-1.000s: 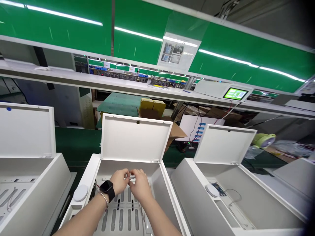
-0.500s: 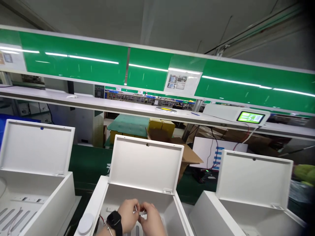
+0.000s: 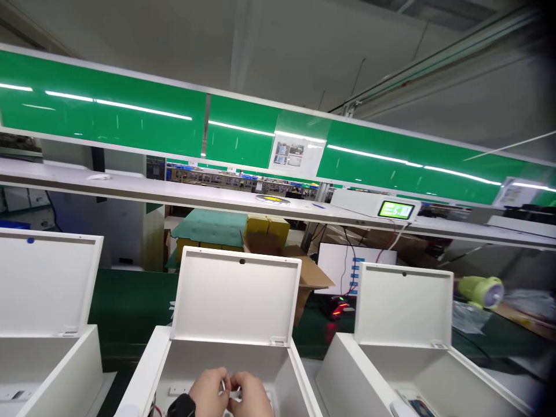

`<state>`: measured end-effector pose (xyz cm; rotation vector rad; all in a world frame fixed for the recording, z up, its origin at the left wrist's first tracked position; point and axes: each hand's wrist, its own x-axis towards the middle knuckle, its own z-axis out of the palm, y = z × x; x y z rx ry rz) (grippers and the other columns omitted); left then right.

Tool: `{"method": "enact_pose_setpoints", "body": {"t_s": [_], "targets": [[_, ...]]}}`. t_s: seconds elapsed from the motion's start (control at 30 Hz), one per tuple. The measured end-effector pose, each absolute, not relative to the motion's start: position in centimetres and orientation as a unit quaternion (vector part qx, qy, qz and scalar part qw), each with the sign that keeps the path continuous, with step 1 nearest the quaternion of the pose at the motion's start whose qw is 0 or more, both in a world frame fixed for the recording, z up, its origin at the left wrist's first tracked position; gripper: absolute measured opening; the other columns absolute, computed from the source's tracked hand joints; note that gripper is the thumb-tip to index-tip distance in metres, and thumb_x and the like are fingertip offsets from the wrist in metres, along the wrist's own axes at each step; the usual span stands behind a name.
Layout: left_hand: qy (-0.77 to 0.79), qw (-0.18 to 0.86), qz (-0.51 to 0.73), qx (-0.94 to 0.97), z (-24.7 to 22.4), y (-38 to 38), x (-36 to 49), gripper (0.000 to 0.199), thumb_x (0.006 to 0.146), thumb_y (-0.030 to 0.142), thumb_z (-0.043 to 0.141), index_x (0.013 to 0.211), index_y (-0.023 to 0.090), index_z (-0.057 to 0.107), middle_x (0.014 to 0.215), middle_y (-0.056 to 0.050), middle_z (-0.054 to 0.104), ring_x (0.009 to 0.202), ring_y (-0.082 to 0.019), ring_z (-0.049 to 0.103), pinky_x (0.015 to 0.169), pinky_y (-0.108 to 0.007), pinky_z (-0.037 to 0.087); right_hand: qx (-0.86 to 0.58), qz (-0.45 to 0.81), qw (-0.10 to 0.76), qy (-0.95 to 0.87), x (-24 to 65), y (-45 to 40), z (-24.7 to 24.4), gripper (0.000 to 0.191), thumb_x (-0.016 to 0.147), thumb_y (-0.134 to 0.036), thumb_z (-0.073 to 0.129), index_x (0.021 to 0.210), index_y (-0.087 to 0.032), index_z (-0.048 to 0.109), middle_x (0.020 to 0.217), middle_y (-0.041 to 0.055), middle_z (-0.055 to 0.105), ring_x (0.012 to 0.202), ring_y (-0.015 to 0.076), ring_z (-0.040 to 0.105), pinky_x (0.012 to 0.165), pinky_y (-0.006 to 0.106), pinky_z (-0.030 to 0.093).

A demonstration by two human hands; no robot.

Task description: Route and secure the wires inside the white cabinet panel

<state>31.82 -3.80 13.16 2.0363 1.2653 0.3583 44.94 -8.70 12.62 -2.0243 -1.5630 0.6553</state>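
Inside the middle white box, whose lid stands raised, my two hands meet close together. My left hand, with a dark watch on its wrist, has its fingers pinched. Against it, my right hand is pinched too. A small white piece shows between the fingertips of both hands; its kind is too small to make out. A red wire runs beside the left wrist at the box's left wall.
Similar open boxes stand at the left and right. Behind are a cardboard box, a scanner with a red light and a yellow-green fan. A white shelf crosses above, carrying a device with a lit screen.
The view has swung right and slightly up, so the boxes sit farther left and the hands lower. The scanner now glows red. Both hands keep their pinch on the small white piece.
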Motion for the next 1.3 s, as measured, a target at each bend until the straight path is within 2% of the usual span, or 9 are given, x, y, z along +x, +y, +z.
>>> {"method": "enact_pose_setpoints", "body": {"t_s": [0.3,0.4,0.57,0.73,0.87,1.07,1.3], "targets": [[0.471,0.361,0.158,0.789,12.9,-4.1,31.2,0.02,0.075,0.006,0.049,0.079,0.018,0.065,0.077,-0.002,0.068,0.076,-0.017,0.06,0.068,-0.024,0.036,-0.724,0.249,0.303,-0.567,44.8,-9.4,12.2,0.025,0.064,-0.012,0.067,0.085,-0.025,0.074,0.093,0.0018,0.073,0.092,0.0212,0.065,0.08,0.027,0.043],[0.455,0.368,0.159,0.795,12.6,-3.9,31.0,0.018,0.079,0.009,0.047,0.079,0.018,0.063,0.074,-0.002,0.066,0.074,-0.016,0.059,0.068,-0.025,0.036,-0.726,0.236,0.268,-0.588,44.8,-9.4,12.8,0.025,0.063,-0.015,0.068,0.084,-0.026,0.075,0.09,0.0024,0.073,0.088,0.0228,0.066,0.078,0.028,0.044],[0.436,0.39,0.153,0.797,12.5,-3.6,30.7,0.016,0.084,0.018,0.045,0.079,0.018,0.06,0.072,-0.002,0.064,0.074,-0.018,0.059,0.07,-0.025,0.038,-0.738,0.224,0.211,-0.601,44.8,-9.5,14.2,0.029,0.068,-0.023,0.067,0.094,-0.028,0.076,0.099,0.0051,0.074,0.097,0.0262,0.067,0.084,0.031,0.047],[0.42,0.426,0.155,0.786,12.8,-3.8,30.7,0.02,0.085,0.03,0.045,0.078,0.018,0.059,0.075,-0.003,0.065,0.075,-0.019,0.061,0.07,-0.026,0.042,-0.737,0.212,0.143,-0.626,44.9,-9.5,14.3,0.03,0.07,-0.024,0.066,0.098,-0.026,0.074,0.101,0.0086,0.073,0.097,0.029,0.068,0.083,0.034,0.051],[0.414,0.454,0.147,0.776,12.5,-3.8,30.8,0.025,0.082,0.041,0.047,0.077,0.019,0.058,0.073,-0.004,0.064,0.072,-0.019,0.06,0.065,-0.026,0.043,-0.725,0.199,0.123,-0.648,45.1,-9.5,14.0,0.031,0.072,-0.028,0.065,0.102,-0.026,0.073,0.104,0.0098,0.072,0.099,0.0299,0.068,0.085,0.036,0.053],[0.408,0.486,0.115,0.764,11.6,-3.1,31.0,0.039,0.079,0.055,0.047,0.079,0.017,0.057,0.073,-0.005,0.063,0.065,-0.017,0.055,0.062,-0.026,0.043,-0.718,0.186,0.084,-0.665,45.4,-9.5,14.7,0.024,0.068,-0.027,0.069,0.092,-0.022,0.07,0.095,0.0095,0.072,0.091,0.0297,0.069,0.078,0.037,0.056],[0.406,0.483,0.105,0.769,11.7,-3.6,31.2,0.039,0.082,0.056,0.046,0.082,0.018,0.058,0.073,-0.003,0.062,0.069,-0.018,0.056,0.064,-0.026,0.043,-0.711,0.188,0.09,-0.672,45.8,-9.3,14.1,0.023,0.067,-0.03,0.069,0.089,-0.022,0.071,0.088,0.0094,0.073,0.085,0.0308,0.07,0.073,0.039,0.058]]}}
